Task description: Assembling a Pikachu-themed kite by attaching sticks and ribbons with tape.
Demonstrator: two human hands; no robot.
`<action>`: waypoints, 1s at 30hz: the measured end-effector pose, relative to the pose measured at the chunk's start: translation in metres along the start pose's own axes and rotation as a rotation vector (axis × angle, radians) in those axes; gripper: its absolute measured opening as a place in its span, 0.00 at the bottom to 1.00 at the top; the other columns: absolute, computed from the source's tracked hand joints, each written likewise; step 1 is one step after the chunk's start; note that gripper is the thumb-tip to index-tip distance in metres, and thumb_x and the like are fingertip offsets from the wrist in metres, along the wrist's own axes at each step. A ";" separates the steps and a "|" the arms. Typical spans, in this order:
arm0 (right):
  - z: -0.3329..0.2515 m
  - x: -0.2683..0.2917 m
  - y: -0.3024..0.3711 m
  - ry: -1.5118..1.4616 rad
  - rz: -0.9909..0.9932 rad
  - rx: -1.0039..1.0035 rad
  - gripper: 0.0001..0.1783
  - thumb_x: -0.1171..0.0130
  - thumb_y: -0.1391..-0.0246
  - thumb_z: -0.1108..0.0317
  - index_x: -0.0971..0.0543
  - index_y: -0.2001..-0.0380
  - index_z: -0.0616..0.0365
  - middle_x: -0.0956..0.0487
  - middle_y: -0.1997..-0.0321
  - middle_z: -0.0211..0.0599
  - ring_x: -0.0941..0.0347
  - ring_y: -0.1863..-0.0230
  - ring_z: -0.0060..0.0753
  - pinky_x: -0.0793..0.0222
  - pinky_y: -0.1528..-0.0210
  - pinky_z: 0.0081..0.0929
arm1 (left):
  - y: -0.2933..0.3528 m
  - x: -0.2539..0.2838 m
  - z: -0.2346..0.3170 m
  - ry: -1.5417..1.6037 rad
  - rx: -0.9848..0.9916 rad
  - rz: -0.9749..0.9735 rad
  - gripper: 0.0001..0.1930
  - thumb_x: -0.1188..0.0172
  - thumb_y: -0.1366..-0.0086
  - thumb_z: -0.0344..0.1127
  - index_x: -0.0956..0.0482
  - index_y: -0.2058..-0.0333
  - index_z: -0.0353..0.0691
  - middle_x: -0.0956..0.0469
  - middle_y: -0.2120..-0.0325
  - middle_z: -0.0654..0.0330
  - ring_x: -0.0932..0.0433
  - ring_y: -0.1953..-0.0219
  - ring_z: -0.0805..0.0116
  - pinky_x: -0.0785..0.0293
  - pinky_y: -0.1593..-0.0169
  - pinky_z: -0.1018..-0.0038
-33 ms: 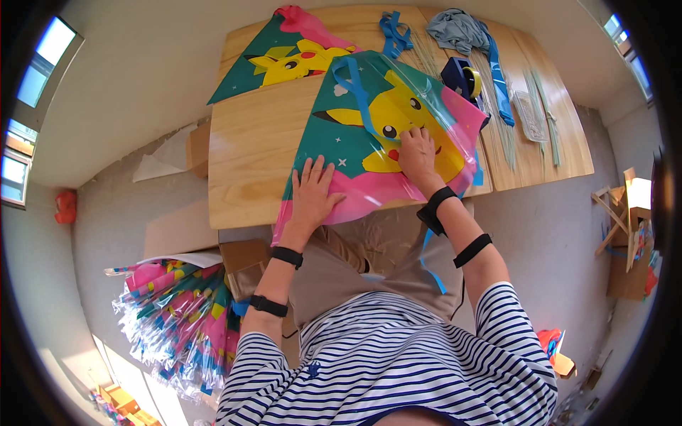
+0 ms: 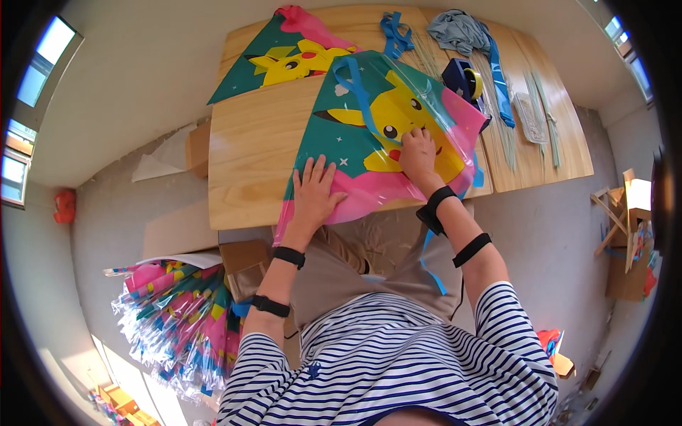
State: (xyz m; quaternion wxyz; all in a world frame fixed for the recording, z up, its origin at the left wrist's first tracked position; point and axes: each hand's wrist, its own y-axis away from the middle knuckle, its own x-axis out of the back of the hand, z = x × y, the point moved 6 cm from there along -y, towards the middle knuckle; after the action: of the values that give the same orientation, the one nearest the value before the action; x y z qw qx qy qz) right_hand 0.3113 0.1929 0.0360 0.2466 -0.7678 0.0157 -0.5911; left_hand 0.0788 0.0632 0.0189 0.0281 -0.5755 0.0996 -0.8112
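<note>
A kite (image 2: pixel 341 155) of glossy printed sheet, green and pink with a yellow cartoon face, lies over the near edge of the table. My left hand (image 2: pixel 314 193) rests flat on its lower left part, fingers spread. On the yellow face, my right hand (image 2: pixel 418 157) is closed, its fingers curled down. A blue ribbon (image 2: pixel 364 99) loops over the kite and runs to these fingers; the fingertips are partly hidden. Another blue strip (image 2: pixel 430 266) hangs below the table edge by my right forearm.
A similar kite (image 2: pixel 249 77) lies at the far left of the wooden table (image 2: pixel 256 156). At the right are a tape dispenser (image 2: pixel 462 77), thin rods (image 2: pixel 538 106), a clear box (image 2: pixel 528 117) and grey cloth (image 2: pixel 458 32). Wrapped rolled kites (image 2: pixel 177 312) stand low left.
</note>
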 end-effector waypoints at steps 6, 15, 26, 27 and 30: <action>-0.005 0.001 -0.007 -0.857 -0.320 -0.478 0.04 0.36 0.46 0.70 0.19 0.69 0.58 0.19 0.68 0.35 0.22 0.67 0.36 0.26 0.62 0.35 | -0.052 -0.016 0.008 0.007 0.084 0.025 0.38 0.31 0.44 0.53 0.28 0.37 0.44 0.39 0.31 0.53 0.44 0.28 0.48 0.52 0.32 0.36; -0.079 0.042 0.069 -1.772 -0.647 -0.783 0.07 0.44 0.34 0.70 0.22 0.58 0.62 0.19 0.65 0.36 0.20 0.65 0.31 0.22 0.55 0.30 | -0.043 0.026 -0.022 0.446 0.100 0.083 0.30 0.31 0.41 0.40 0.26 0.41 0.36 0.23 0.45 0.50 0.26 0.41 0.53 0.30 0.39 0.60; -0.191 0.025 0.150 -1.450 -1.122 -0.508 0.08 0.40 0.37 0.68 0.18 0.64 0.63 0.17 0.67 0.35 0.19 0.62 0.26 0.25 0.59 0.27 | 0.111 0.036 -0.026 1.561 0.565 -0.084 0.20 0.36 0.38 0.24 0.24 0.46 0.31 0.18 0.63 0.61 0.20 0.62 0.75 0.24 0.54 0.78; -0.196 0.025 0.154 -1.393 -1.173 -0.466 0.09 0.39 0.38 0.68 0.18 0.65 0.65 0.17 0.68 0.35 0.19 0.62 0.26 0.25 0.60 0.27 | 0.117 0.035 -0.035 1.501 0.575 -0.088 0.21 0.37 0.38 0.23 0.24 0.46 0.31 0.18 0.64 0.61 0.20 0.62 0.75 0.24 0.55 0.78; -0.172 0.037 0.127 -0.739 -0.578 -0.002 0.10 0.37 0.48 0.73 0.20 0.63 0.68 0.19 0.65 0.46 0.22 0.61 0.49 0.27 0.56 0.41 | 0.127 0.047 -0.064 1.125 0.563 -0.107 0.20 0.39 0.40 0.22 0.22 0.48 0.34 0.18 0.67 0.58 0.20 0.64 0.69 0.25 0.57 0.74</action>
State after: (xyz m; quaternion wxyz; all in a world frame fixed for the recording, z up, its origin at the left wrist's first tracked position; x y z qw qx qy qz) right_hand 0.1987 0.0079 0.0498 0.0600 -0.9000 -0.2872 -0.3223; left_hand -0.0055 -0.0602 0.0179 0.0813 -0.0358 -0.1473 -0.9851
